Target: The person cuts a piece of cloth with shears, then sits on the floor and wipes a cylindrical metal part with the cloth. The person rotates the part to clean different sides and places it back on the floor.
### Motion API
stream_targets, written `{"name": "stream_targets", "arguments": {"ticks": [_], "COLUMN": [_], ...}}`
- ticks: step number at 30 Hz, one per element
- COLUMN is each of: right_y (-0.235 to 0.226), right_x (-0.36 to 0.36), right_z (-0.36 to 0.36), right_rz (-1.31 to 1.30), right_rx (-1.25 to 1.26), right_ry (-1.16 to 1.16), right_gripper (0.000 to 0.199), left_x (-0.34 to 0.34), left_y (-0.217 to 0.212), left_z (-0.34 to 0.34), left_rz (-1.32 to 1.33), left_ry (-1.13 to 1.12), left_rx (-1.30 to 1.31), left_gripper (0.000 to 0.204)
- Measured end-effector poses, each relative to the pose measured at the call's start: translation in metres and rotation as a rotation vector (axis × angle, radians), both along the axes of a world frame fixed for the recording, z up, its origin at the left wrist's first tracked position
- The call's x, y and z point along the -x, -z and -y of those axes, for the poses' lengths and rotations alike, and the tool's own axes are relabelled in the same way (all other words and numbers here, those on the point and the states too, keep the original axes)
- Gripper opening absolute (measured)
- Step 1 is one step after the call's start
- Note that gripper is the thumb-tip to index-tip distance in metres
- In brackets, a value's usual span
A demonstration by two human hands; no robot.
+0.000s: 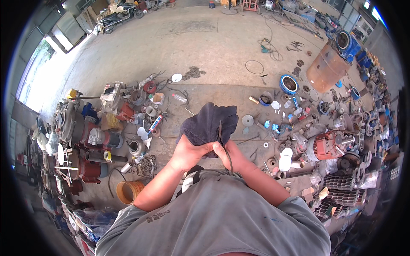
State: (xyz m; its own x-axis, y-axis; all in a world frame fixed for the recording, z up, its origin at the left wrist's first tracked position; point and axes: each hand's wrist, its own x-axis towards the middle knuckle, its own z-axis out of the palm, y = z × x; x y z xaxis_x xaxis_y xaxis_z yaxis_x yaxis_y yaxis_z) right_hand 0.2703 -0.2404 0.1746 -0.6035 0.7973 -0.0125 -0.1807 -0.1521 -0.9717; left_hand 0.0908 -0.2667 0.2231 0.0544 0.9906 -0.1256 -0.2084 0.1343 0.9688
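Observation:
Both hands are together in front of my body, at the middle of the head view. Between them is a bunched dark grey cloth (205, 126), soft and folded, whose exact kind I cannot make out. My left hand (190, 154) is closed on its near left side. On the near right side, my right hand (232, 155) grips it too, with the thumb laid over the front. A thin dark cord or strip (228, 160) runs down past the right thumb toward my shirt. Most of my fingers are hidden behind or under the cloth.
An orange bucket (127, 193) stands near my left forearm. Motors, pots and a sealant tube (156, 123) crowd the floor at left. To the right are a red motor (325, 147), blue-rimmed rings (289, 84) and loose parts. A rusty barrel (325, 70) stands far right.

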Motion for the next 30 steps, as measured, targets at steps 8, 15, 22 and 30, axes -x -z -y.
{"name": "stream_targets", "arguments": {"ticks": [8, 15, 22, 30], "right_y": [-0.009, 0.013, -0.014, -0.003], "right_x": [0.002, 0.000, -0.010, -0.015], "right_z": [0.009, 0.008, -0.017, -0.006], "right_rz": [0.194, 0.144, 0.217, 0.074], "right_rx": [0.162, -0.103, -0.175, -0.160], "right_ry": [0.031, 0.175, 0.081, 0.160], "right_gripper": [0.049, 0.046, 0.052, 0.040], "left_x": [0.003, -0.011, -0.014, -0.019], "left_y": [-0.004, 0.021, 0.005, 0.000], "left_z": [0.004, 0.008, 0.011, 0.013], "left_rz": [0.060, 0.143, -0.076, -0.022], "left_ry": [-0.004, -0.112, -0.010, -0.021], "left_rx": [0.005, -0.017, -0.125, -0.110], "left_gripper": [0.043, 0.041, 0.053, 0.053]}}
